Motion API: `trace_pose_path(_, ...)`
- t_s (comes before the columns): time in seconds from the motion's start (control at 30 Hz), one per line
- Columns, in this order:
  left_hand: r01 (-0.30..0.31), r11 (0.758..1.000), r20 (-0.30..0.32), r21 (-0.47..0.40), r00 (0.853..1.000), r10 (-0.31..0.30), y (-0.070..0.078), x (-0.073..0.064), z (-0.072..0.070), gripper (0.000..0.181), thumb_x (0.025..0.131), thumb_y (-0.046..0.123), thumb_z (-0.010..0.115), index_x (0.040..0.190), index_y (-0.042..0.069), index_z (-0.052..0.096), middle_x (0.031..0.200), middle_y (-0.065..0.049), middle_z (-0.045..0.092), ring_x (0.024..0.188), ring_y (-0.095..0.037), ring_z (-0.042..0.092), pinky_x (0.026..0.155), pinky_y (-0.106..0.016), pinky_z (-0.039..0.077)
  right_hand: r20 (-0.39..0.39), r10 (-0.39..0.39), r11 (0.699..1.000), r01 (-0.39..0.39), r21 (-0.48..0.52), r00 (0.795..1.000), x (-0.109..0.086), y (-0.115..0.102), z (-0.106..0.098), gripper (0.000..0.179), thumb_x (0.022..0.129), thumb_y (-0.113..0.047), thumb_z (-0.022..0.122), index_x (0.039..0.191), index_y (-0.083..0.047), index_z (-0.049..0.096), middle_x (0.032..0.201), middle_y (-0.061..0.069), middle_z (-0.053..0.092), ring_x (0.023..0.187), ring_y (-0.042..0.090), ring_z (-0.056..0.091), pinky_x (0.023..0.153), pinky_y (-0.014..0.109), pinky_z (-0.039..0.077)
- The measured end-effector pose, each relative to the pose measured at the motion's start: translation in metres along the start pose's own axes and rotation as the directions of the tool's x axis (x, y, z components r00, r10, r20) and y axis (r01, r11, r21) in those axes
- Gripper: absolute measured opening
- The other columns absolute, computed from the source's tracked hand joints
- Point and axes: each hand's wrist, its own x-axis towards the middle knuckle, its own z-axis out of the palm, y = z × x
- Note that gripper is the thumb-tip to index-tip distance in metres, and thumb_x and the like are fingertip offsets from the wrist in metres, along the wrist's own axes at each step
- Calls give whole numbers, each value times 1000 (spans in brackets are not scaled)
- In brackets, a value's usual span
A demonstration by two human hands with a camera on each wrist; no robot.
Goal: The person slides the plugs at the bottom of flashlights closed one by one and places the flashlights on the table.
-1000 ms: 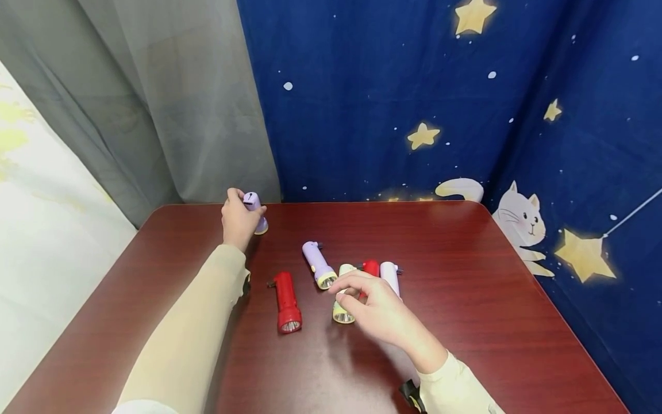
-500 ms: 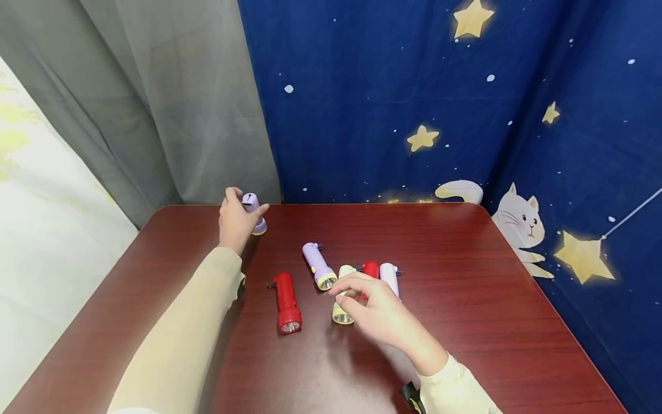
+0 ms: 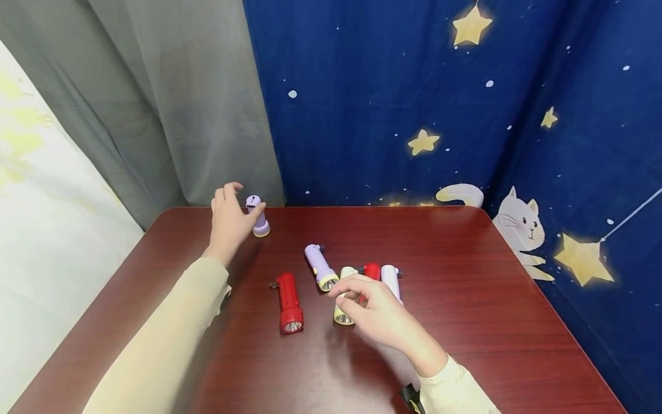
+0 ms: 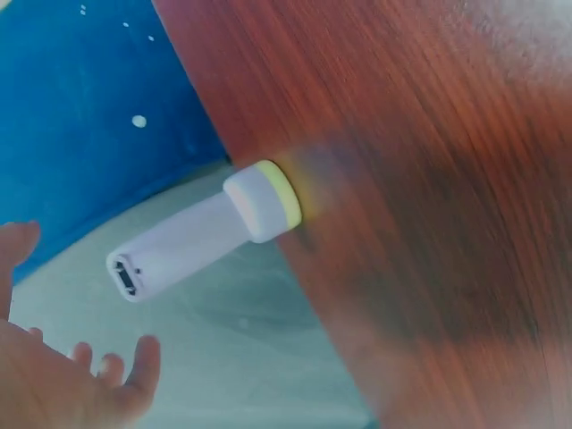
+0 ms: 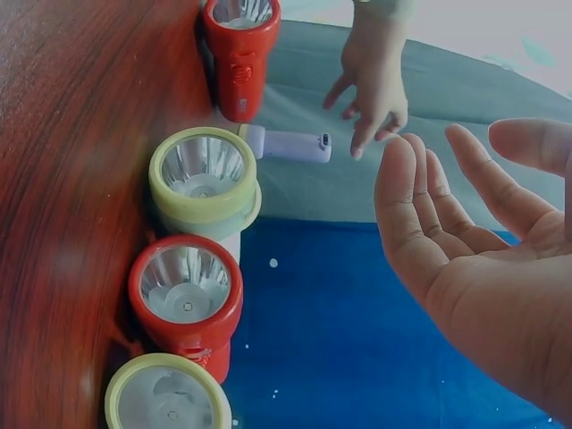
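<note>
A purple flashlight [image 3: 260,221] stands upright on its yellow-rimmed head near the table's far left edge. Beside it, my left hand [image 3: 227,221] has its fingers spread; the left wrist view shows a gap between that hand and the flashlight [image 4: 183,246]. My right hand [image 3: 377,310] hovers, fingers loosely bent and holding nothing, above a pale green flashlight [image 3: 344,316], partly hiding it. A red flashlight [image 3: 371,270] and a pale lavender one [image 3: 390,277] lie just behind this hand, partly covered. Another purple flashlight [image 3: 319,265] lies left of them.
A second red flashlight [image 3: 289,302] lies on the dark red wooden table [image 3: 445,241], left of the group. Behind the table hang a grey curtain [image 3: 207,115] and a blue star-patterned curtain [image 3: 362,115].
My left hand has let go of the upright purple flashlight and drawn slightly left, its fingers opening wider. The flashlight stays standing. My right hand has hardly moved.
</note>
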Motion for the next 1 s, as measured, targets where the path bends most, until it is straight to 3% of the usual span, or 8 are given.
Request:
trace_pose_path(0.13, -115, 993, -60, 24, 991, 117, 4, -17, 0, 45, 97, 24, 71, 133, 3, 55, 143, -22, 46, 131, -41, 39, 96, -60, 54, -5, -5, 1000, 5, 8, 1000, -1, 1, 0, 19, 99, -10, 67, 109, -23, 79, 112, -4, 74, 90, 12, 64, 81, 28, 58)
trace_pose_path(0.27, -332, 935, -87, 125, 935, 344, 9, -34, 0, 22, 94, 14, 69, 112, 1, 66, 130, -23, 58, 122, -44, 52, 90, -62, 60, 4, -4, 1000, 3, 17, 1000, -1, 2, -1, 18, 100, -12, 67, 109, -21, 79, 113, -3, 74, 89, 12, 64, 79, 26, 57)
trace_pose_path(0.37, -422, 889, 47, 177, 906, 420, 19, -45, -2, 15, 92, 14, 72, 104, 4, 69, 119, -21, 66, 110, -41, 61, 88, -60, 61, 8, 1, 1000, -1, 17, 1000, -2, 3, -1, 17, 100, -12, 67, 110, -19, 79, 115, -2, 74, 90, 12, 64, 77, 24, 57)
trace_pose_path(0.47, -413, 896, 321, 165, 881, 348, 32, -55, -5, 24, 93, 24, 77, 110, 9, 71, 120, -16, 70, 112, -37, 64, 93, -60, 60, -3, 8, 1000, -8, 17, 1000, -2, 3, -2, 17, 99, -11, 68, 109, -19, 79, 115, -2, 74, 90, 13, 64, 77, 24, 56)
trace_pose_path(0.6, -388, 907, 634, 163, 745, 205, 45, -67, -10, 57, 89, 47, 83, 131, 11, 69, 139, -16, 65, 130, -38, 61, 105, -62, 56, -9, 3, 1000, -3, 15, 1000, -3, 2, -2, 19, 98, -10, 68, 107, -22, 79, 113, -2, 74, 87, 12, 63, 76, 24, 56)
trace_pose_path(0.8, -363, 918, 838, 162, 542, 66, 54, -82, -12, 110, 70, 61, 92, 157, 10, 50, 160, -20, 47, 145, -43, 43, 110, -61, 53, 7, 1, 1000, -1, 6, 1000, -3, 1, -1, 19, 99, -11, 67, 108, -23, 79, 112, -4, 74, 86, 10, 63, 76, 23, 55)
trace_pose_path(0.9, -342, 924, 873, 171, 487, 18, 57, -90, -11, 121, 65, 61, 95, 161, 9, 43, 165, -23, 37, 150, -47, 36, 110, -61, 54, 9, 3, 1000, -3, 4, 1000, -4, 1, -1, 18, 99, -12, 67, 108, -23, 79, 112, -4, 74, 87, 9, 64, 75, 23, 55)
trace_pose_path(1.0, -333, 923, 881, 193, 473, -14, 58, -96, -10, 124, 62, 60, 96, 162, 10, 41, 168, -25, 33, 153, -48, 33, 109, -63, 54, 9, 0, 1000, 0, 7, 1000, -4, 1, -1, 18, 99, -12, 67, 108, -23, 79, 112, -4, 74, 87, 10, 64, 75, 23, 55)
